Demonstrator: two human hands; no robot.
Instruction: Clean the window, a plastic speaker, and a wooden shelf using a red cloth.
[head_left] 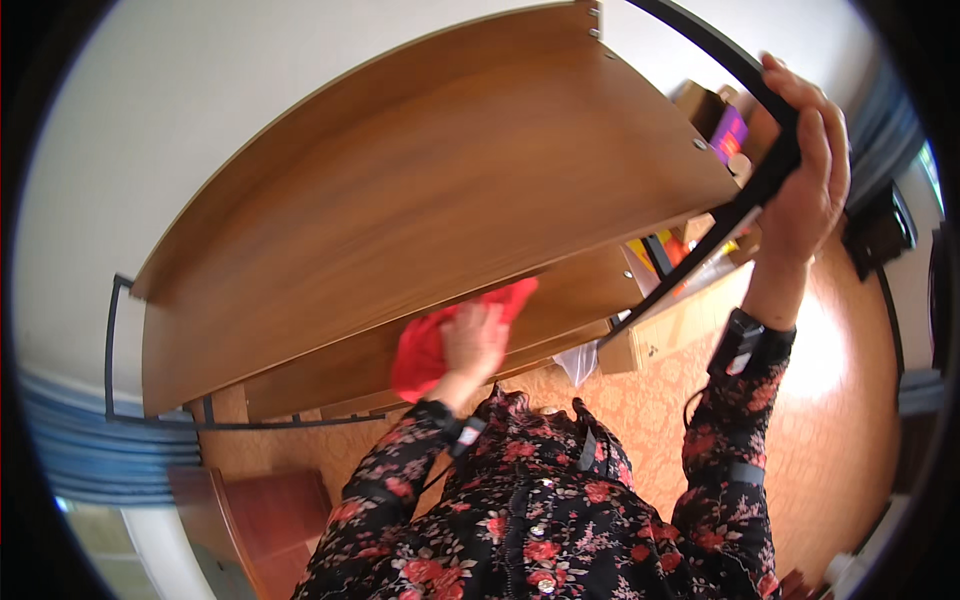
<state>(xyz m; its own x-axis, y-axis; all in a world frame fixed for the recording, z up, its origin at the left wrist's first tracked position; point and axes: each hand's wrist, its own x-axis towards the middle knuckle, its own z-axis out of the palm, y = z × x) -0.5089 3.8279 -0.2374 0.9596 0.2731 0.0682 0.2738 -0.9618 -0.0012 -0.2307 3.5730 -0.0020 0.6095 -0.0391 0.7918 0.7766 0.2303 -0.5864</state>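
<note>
My left hand (pixel 474 340), a little blurred, presses on a red cloth (pixel 420 358) with its fingers over the fabric. That cloth lies against the lower wooden shelf board (pixel 575 300), just below the front edge of the upper board. Up at the right, my right hand (pixel 812 150) wraps around the black metal frame (pixel 735 215) at its bend, thumb on the near side. Between the hands stretches the wide brown upper shelf board (pixel 400 190), its surface bare, with round metal fasteners along its right end.
Boxes, one of them purple (pixel 729 134), stand beyond the frame at the right. A clear plastic bag (pixel 577 362) hangs under the lower board. At the lower left is a reddish-brown wooden piece of furniture (pixel 270 510) near a blue curtain (pixel 100 440). A patterned orange floor (pixel 640 410) lies below.
</note>
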